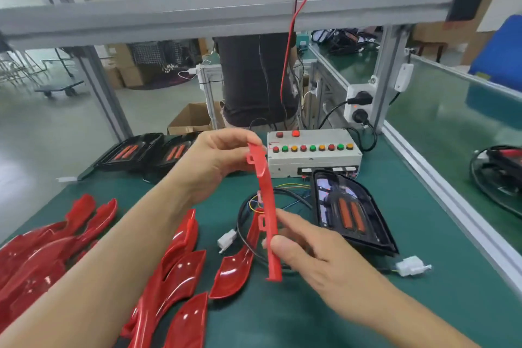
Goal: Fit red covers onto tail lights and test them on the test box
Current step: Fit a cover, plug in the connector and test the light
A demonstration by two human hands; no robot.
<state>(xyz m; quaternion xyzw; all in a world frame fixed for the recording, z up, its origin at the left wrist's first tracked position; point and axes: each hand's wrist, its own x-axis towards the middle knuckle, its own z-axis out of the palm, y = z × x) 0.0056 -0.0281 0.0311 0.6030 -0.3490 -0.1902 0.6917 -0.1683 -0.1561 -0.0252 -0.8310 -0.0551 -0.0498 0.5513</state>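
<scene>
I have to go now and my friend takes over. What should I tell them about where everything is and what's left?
Left hand: pinches the top end of the red cover, held in the air, edge-on.
Right hand: holds the cover's lower part between thumb and fingers.
Tail light: lies on the green mat in front of the test box, with no cover on it yet.
Spare red covers: piled on the mat at the left.
More tail lights: at the back left.
Left to do: fit the cover, then test.
</scene>
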